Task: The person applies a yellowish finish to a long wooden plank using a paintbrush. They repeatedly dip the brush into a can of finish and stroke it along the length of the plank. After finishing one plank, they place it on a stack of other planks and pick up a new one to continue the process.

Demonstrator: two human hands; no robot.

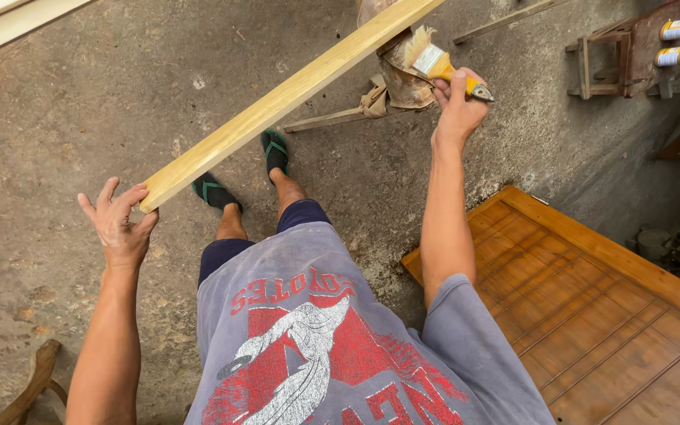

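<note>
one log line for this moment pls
left hand: holds plank end | right hand: grips paintbrush by plank | floor: concrete

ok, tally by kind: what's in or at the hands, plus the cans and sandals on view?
Wooden plank, near end held by the left hand: 1
Paintbrush, yellow handle, in the right hand: 1
Spray cans on the wooden rack: 2
Green sandals: 2
Total: 6
</note>
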